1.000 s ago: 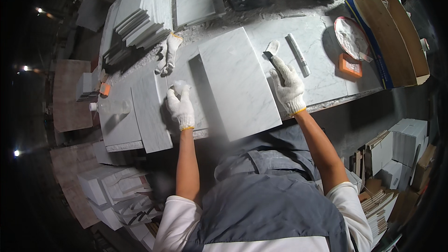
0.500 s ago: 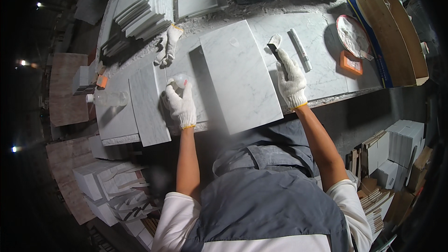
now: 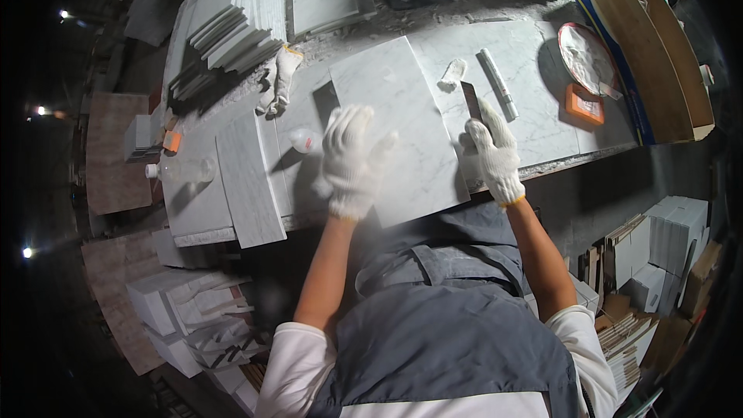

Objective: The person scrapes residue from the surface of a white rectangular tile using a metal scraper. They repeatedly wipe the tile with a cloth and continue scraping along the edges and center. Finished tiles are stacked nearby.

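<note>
Gripping a dark blade [image 3: 470, 101] low, apparently so its tip stood clear, the right hand [image 3: 496, 156] flanked a slab [image 3: 410, 93] overhanging the bench [image 3: 464, 12], while the left hand [image 3: 352, 156], thumb apart, covered the slab's left side, perhaps for steadying.

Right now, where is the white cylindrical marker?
In the head view, the marker lies right of centre on pale veined stone, beyond the white-gloved right hand.
</note>
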A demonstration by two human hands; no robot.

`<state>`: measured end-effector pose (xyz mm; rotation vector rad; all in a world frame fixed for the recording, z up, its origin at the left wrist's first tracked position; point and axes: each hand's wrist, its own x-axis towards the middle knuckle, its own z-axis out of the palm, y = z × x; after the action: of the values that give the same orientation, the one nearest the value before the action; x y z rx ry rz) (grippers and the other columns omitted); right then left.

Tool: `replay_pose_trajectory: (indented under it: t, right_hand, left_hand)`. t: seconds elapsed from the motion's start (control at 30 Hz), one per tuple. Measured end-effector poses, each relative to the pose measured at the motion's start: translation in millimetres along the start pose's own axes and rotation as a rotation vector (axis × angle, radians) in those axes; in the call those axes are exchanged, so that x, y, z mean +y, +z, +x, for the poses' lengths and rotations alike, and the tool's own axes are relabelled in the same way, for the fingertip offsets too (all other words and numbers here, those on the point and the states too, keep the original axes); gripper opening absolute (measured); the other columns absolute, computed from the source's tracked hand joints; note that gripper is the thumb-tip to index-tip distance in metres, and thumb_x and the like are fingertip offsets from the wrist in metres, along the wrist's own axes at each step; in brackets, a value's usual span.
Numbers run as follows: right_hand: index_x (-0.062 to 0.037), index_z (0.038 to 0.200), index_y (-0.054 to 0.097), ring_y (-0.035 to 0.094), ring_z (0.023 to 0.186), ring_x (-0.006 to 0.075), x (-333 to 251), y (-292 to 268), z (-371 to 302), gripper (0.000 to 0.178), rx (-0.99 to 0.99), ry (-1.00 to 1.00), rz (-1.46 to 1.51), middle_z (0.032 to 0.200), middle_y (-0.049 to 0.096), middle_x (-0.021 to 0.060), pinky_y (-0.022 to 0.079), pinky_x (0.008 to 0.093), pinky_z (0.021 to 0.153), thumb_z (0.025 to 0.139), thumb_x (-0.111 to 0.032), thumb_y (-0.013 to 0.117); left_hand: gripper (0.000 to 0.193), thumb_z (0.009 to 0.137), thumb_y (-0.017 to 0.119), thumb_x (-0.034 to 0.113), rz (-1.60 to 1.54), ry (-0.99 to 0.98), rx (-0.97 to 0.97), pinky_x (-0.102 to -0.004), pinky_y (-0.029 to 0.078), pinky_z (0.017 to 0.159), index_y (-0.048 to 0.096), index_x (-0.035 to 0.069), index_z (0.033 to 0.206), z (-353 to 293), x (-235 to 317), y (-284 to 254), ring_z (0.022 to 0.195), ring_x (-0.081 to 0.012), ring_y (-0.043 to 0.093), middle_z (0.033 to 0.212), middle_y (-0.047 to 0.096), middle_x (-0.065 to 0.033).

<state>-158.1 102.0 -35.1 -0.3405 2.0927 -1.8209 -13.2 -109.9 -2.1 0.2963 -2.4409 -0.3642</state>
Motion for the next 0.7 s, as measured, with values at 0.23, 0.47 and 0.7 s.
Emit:
replay_pose_trajectory:
  t: [0.23,0.47,0.7]
  right_hand:
    - [0.0012,0.136,0.060,0.068,0.082,0.0113,-7,-64,-44,0.038,-0.041,0.203,0.059,0.102,0.067,0.0038,0.057,0.0257,0.073,0.105,-0.020,0.063]
    - [0.0036,0.133,0.061,0.065,0.078,0.0097,-2,-79,-62,0.040,-0.092,0.296,0.167,0.092,0.066,0.0025,0.055,0.0243,0.065,0.104,-0.023,0.064]
    - [0.0006,0.119,0.062,0.066,0.081,0.0150,-10,-80,-49,0.026,-0.056,0.321,0.438,0.095,0.066,0.0056,0.057,0.0278,0.069,0.103,-0.019,0.066]
  left_hand:
    - [0.082,0.077,0.080,0.061,0.090,0.073,-0.142,-0.0499,0.033,0.120,0.058,0.007,0.134,78,-55,62,0.138,-0.0327,0.046,0.143,0.054,-0.0147]
    - [0.066,0.086,0.076,0.054,-0.158,-0.129,-0.172,-0.0498,0.036,0.118,0.063,0.010,0.133,111,-106,88,0.139,-0.0365,0.048,0.142,0.059,-0.0159]
    - [0.063,0.100,0.048,0.056,0.349,0.268,-0.444,-0.0519,0.024,0.125,0.055,0.014,0.148,42,-7,61,0.149,-0.0370,0.038,0.160,0.043,-0.0176]
